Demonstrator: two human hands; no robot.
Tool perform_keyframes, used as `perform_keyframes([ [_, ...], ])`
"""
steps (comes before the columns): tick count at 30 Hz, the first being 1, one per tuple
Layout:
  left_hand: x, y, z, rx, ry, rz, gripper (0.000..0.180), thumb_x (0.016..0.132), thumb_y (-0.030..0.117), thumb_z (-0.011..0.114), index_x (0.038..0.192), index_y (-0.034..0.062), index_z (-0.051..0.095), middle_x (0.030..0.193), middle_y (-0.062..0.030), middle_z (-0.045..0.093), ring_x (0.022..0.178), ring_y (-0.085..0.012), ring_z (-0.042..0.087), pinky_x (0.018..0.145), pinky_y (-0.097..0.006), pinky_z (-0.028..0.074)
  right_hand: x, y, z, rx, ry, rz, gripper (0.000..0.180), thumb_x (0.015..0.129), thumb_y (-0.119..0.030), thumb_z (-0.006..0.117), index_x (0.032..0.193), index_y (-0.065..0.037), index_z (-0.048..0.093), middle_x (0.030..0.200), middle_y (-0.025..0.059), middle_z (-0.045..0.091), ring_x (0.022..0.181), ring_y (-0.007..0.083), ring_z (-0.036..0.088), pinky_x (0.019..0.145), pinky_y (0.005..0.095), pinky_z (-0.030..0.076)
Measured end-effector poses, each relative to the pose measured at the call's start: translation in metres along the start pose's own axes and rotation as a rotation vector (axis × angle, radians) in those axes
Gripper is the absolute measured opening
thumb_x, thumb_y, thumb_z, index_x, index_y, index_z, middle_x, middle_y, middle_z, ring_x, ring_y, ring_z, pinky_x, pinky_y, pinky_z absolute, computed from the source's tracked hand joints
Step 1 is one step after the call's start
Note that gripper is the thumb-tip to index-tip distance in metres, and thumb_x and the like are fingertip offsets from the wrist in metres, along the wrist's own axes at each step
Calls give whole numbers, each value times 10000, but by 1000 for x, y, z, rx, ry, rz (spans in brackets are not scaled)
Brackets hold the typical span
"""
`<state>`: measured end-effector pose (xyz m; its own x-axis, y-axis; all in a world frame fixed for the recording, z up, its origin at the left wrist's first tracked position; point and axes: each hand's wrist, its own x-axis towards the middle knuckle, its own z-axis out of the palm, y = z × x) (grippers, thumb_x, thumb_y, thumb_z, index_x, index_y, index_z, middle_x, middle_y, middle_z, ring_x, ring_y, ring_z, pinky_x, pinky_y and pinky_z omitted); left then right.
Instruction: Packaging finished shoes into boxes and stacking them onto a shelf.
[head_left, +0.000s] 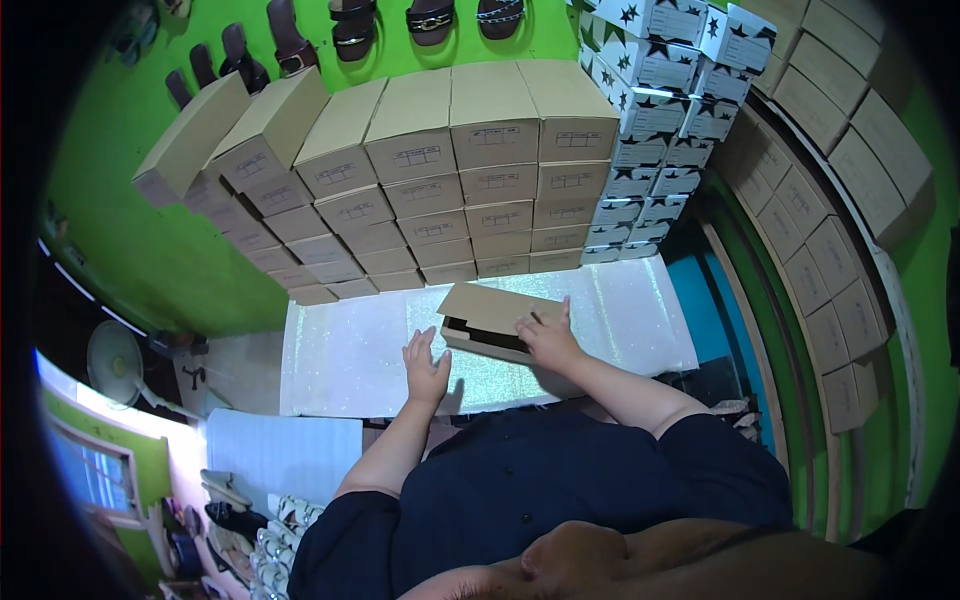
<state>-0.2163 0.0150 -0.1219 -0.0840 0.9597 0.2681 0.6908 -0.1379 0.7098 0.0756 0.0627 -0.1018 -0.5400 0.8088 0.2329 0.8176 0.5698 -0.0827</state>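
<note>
A brown cardboard shoebox [490, 303] sits on the white glittery table cover [340, 345], its hinged lid slightly raised. A dark gap runs along the near side under the lid. My right hand [550, 338] grips the lid's near edge at the right, fingers bent over it. A small, thin brown thing shows by those fingers, too small to name. My left hand [427, 368] is just off the box's left end, fingers spread, holding nothing. What lies inside the box is hidden.
Stacked brown shoeboxes [415, 158] line the table's far side, with white star-patterned boxes [640, 110] at their right. Sandals [430, 22] hang on the green wall behind. More brown boxes [840, 300] fill shelves at the right. A fan [115, 362] stands at the left.
</note>
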Motion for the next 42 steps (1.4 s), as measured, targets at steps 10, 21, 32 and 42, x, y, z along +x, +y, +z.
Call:
perform_keyframes([
  [10,9,15,15,497,-480,291,564,766,583,714,1255,304,688,1646,-189,69,1464,-552,-15,1086,-756,19,22,49,-56,73,113,102,247,930,-219,603,1160,-210,693,1089,-38,722,1341,282,476,1072,792,-8],
  [21,-11,-12,32,433,-469,388,441,884,556,602,1163,237,725,1644,-185,91,1468,-544,37,1085,-754,42,31,64,24,-168,-181,457,520,921,-331,570,1426,-220,507,1576,63,336,1510,384,82,1035,826,-28],
  [32,-14,-10,39,453,-430,383,448,882,522,612,756,112,742,1557,-103,379,1496,-409,163,1079,-769,46,-18,43,3,-8,-237,552,709,876,-417,625,1508,-204,385,1594,115,298,1508,394,94,1069,784,-57],
  [42,-10,17,13,550,-439,346,397,875,507,615,943,155,785,1200,-54,616,1407,-308,356,1104,-745,43,-55,59,4,157,-71,564,505,845,-257,646,1338,-161,592,1097,92,702,1262,297,515,1079,777,-4],
])
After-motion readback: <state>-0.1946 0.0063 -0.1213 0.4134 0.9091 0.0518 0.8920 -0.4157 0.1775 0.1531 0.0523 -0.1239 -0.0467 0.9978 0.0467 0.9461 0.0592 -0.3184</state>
